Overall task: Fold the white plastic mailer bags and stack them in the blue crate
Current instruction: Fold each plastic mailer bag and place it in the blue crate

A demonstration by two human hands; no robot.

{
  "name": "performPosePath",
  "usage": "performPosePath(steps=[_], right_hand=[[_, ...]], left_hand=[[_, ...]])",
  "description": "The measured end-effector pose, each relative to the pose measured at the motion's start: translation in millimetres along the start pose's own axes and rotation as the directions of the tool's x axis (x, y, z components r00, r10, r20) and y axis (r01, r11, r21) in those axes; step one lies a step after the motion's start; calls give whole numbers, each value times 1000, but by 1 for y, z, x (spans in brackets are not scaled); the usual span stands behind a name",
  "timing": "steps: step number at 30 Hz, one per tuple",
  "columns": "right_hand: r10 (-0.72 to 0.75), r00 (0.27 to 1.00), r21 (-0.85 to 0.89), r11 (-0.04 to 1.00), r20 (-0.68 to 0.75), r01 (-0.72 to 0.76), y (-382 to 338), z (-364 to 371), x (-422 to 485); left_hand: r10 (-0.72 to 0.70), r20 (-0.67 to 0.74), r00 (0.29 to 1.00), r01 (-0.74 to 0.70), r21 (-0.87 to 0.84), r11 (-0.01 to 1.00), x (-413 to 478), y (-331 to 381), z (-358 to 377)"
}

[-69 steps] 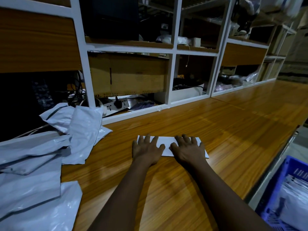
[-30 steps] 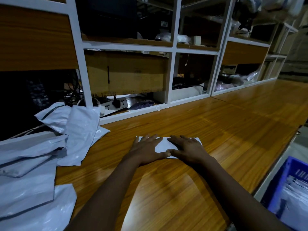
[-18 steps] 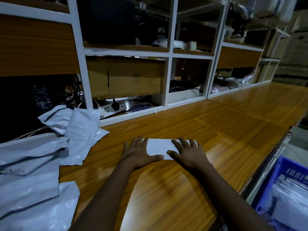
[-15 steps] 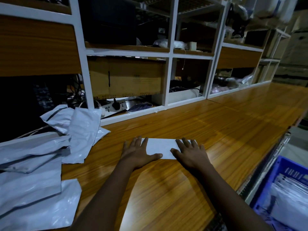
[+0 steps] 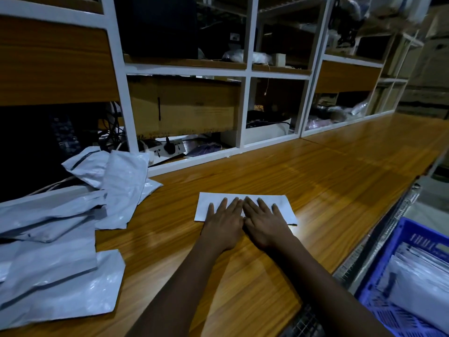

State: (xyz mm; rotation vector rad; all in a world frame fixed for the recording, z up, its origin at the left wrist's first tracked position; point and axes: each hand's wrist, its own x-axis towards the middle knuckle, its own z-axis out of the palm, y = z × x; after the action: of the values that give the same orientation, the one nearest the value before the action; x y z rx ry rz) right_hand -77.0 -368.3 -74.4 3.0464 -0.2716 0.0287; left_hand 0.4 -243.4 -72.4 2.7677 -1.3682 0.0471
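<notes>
A folded white mailer bag lies flat on the wooden counter in the middle of the head view. My left hand and my right hand rest side by side on top of it, palms down, fingers spread, index fingers touching. Neither hand grips anything. A heap of unfolded white mailer bags covers the counter's left part. The blue crate sits below the counter edge at the lower right, with folded bags stacked inside.
White-framed shelving rises along the back of the counter, holding a cardboard box, a power strip with cables and assorted items. A metal grid strip runs along the counter's near right edge.
My hands, half a second ago spread apart at the folded bag's two ends, have slid together to its centre. The bag stays flat in the same spot.
</notes>
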Motion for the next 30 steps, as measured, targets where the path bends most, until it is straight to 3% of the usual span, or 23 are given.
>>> performPosePath(steps=[5, 10, 13, 15, 17, 21, 26, 30], right_hand=[[66, 997, -22, 998, 32, -66, 15, -2, -12], [243, 969, 65, 967, 55, -246, 45, -3, -30], [280, 960, 35, 959, 11, -280, 47, -2, -39], [288, 958, 35, 957, -5, -288, 40, -2, -40], [220, 975, 48, 975, -20, -219, 28, -3, -41], [39, 999, 72, 997, 25, -41, 2, -5, -52], [60, 996, 72, 995, 70, -65, 3, -7, -54], [163, 984, 51, 985, 71, -166, 18, -7, -60]], left_hand=[[-99, 104, 990, 105, -54, 993, -4, -23, -4], [-172, 124, 977, 181, -64, 981, -13, -50, -4], [-231, 99, 968, 234, -21, 972, -20, -54, -6], [-198, 11, 980, 198, 35, 980, -27, -43, -8], [-70, -43, 997, 73, 55, 996, -35, -22, -7], [96, 24, 995, -98, 88, 991, -38, 5, -3], [83, 91, 992, -89, 70, 994, -35, -7, -2], [-35, 129, 991, 40, -36, 999, -37, -33, -5]])
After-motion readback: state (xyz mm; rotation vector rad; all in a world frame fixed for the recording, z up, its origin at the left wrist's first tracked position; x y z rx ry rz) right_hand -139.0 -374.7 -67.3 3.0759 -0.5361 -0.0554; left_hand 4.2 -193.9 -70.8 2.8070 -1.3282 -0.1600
